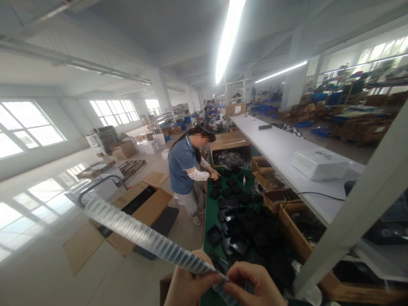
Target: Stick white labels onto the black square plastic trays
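A long, clear plastic strip (153, 238), divided into a row of small segments, slants across the lower part of the view. Its far end sticks out to the upper left over an open carton. My left hand (194, 280) pinches the strip near its lower end, thumb on top. Close beside it, my right hand (251, 282) has its thumb and bent fingers closed on the same strip. A short tail of it hangs below between the hands. Whether the segments hold anything cannot be made out.
Black plastic parts (242, 225) cover much of the green bench (210, 212). A co-worker (186, 165) bends over its far end, hands on the parts. Cardboard boxes (293, 225) line the right side under a white shelf (287, 157). An open carton (140, 208) stands left on the floor.
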Demonstrator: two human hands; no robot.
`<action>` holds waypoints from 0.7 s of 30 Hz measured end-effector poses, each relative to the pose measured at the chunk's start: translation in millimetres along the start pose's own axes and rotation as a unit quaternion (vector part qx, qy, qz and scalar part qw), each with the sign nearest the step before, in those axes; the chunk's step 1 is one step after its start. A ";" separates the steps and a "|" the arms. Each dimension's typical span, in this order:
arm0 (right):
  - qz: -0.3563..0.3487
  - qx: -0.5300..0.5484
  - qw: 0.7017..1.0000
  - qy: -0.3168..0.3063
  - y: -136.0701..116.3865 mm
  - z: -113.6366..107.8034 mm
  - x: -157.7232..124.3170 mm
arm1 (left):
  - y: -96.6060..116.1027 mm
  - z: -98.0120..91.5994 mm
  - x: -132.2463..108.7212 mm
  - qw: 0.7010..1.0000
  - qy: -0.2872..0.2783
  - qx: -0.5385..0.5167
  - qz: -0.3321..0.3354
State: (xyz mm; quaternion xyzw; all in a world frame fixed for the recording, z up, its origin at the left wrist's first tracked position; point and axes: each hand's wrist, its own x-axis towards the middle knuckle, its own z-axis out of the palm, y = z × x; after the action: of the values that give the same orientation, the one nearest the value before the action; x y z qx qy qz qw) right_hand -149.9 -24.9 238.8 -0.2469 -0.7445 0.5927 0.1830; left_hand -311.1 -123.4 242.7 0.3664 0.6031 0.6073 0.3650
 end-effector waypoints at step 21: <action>-0.005 -0.034 0.999 -0.016 -0.4 -3.6 -1.5 | 33.6 7.2 -5.3 0.998 -0.012 0.028 0.057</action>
State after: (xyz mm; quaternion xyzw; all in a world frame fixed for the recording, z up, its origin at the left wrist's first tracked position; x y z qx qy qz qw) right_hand -146.7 -23.1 240.1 -0.2396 -0.7685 0.5698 0.1651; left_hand -302.3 -124.9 276.3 0.4174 0.5940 0.6053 0.3264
